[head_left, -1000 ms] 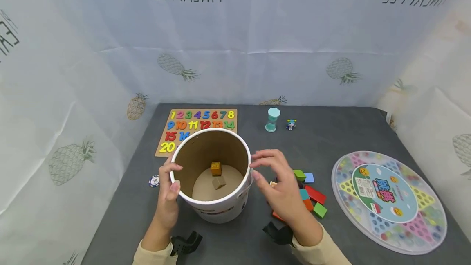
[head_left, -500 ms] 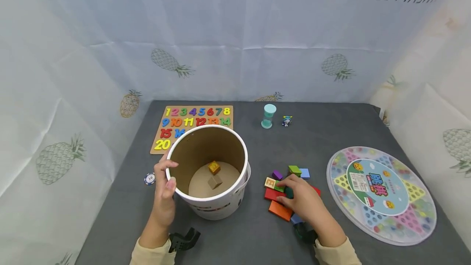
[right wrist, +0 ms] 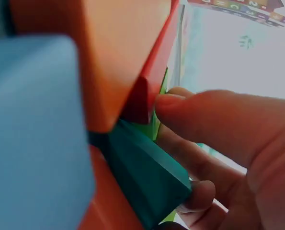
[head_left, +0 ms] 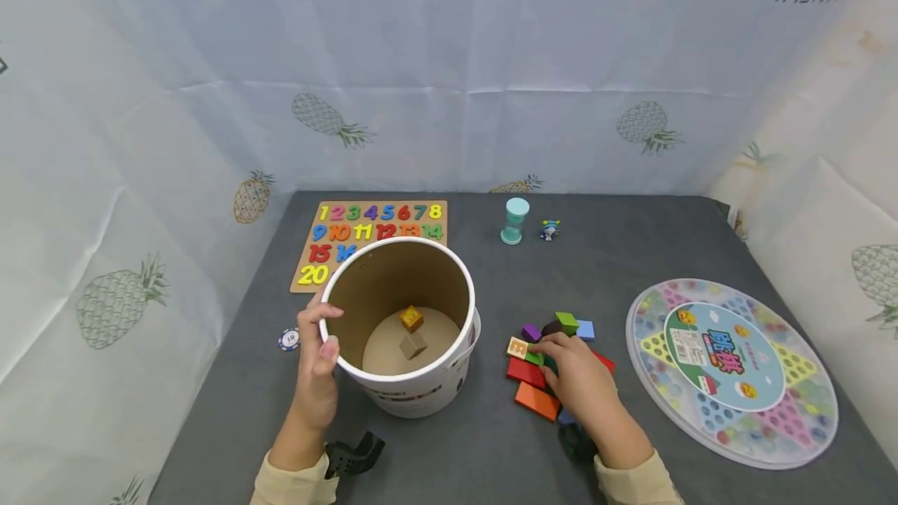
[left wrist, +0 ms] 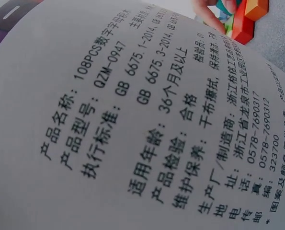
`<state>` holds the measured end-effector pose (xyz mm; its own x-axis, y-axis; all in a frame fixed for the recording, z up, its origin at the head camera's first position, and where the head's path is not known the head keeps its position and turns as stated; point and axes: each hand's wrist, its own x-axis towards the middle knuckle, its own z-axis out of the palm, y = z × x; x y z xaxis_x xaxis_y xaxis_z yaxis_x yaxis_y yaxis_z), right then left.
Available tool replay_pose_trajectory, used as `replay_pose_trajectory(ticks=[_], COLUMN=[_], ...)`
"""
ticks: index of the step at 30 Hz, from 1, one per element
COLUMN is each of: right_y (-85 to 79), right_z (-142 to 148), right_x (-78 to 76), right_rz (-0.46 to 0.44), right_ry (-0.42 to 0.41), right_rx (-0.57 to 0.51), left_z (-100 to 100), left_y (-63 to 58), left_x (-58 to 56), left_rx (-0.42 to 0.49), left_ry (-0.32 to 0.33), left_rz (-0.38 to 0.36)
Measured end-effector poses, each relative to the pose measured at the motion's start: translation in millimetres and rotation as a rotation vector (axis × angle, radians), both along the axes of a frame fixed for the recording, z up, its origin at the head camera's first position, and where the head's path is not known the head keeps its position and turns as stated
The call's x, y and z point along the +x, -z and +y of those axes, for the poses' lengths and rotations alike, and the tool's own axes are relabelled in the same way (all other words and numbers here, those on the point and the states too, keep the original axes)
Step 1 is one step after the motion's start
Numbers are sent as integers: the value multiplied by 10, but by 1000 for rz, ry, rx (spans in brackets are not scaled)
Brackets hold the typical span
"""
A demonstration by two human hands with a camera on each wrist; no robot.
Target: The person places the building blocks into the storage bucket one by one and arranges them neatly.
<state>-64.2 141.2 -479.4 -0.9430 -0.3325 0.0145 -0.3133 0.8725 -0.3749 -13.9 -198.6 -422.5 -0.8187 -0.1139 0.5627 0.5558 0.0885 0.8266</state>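
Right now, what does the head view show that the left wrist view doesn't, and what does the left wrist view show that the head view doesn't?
Only the head view shows the left hand gripping the bucket, the yellow block and tan block inside it, the number board, the hourglass and the round game box.

Only the left wrist view shows readable black print, including "QZM-0947".

Both show the bucket's white outside, the right hand, the red block and the orange block.

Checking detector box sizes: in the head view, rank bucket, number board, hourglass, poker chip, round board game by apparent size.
Largest to smallest:
1. round board game
2. bucket
3. number board, partly hidden
4. hourglass
5. poker chip
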Motion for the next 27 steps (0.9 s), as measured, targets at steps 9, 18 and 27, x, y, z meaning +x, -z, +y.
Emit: replay_pose_trajectory(ticks=[9, 18, 27], right_y=[20, 91, -609], right_z=[2, 11, -162], right_x=[-61, -39, -24], right_rz=[-44, 22, 104], right_ry=[-22, 57, -20], right_rx=[65, -6, -636], left_z=[3, 14, -3], left_y=[-10, -13, -6], left_x=[-9, -8, -3], left_rx=[-13, -15, -9], left_ry=[9, 13, 1], left_rz=[3, 1, 4])
